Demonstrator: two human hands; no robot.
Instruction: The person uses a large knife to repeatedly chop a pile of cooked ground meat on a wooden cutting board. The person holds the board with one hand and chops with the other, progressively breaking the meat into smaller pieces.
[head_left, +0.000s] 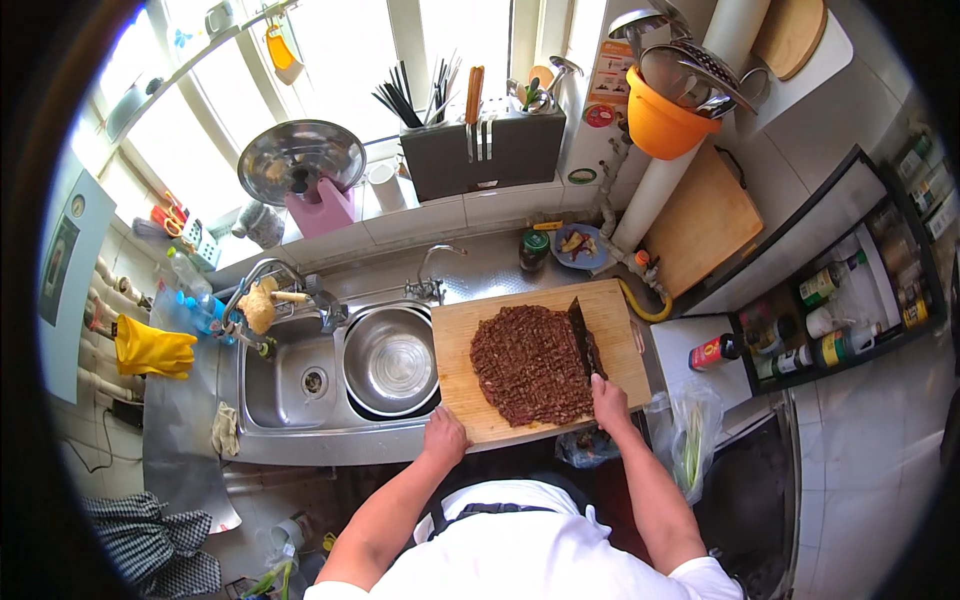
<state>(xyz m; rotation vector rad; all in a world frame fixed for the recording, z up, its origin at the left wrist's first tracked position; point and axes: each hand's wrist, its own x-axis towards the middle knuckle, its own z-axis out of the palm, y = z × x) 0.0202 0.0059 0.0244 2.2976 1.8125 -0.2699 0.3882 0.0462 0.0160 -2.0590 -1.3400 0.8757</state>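
A flattened slab of minced meat covers much of a wooden cutting board, its surface scored with close cut marks. My right hand grips the handle of a cleaver, whose dark blade stands at the right side of the meat. At the board's near left corner, my left hand rests with curled fingers against the edge. Whether those fingers clasp the board or only press on it is hard to see. The board overlaps the right end of the sink counter.
Left of the board, a steel basin sits in one bowl of the double sink. Behind it are a faucet, a green-lidded jar and a blue plate of scraps. A sauce bottle and bagged scallions stand at right.
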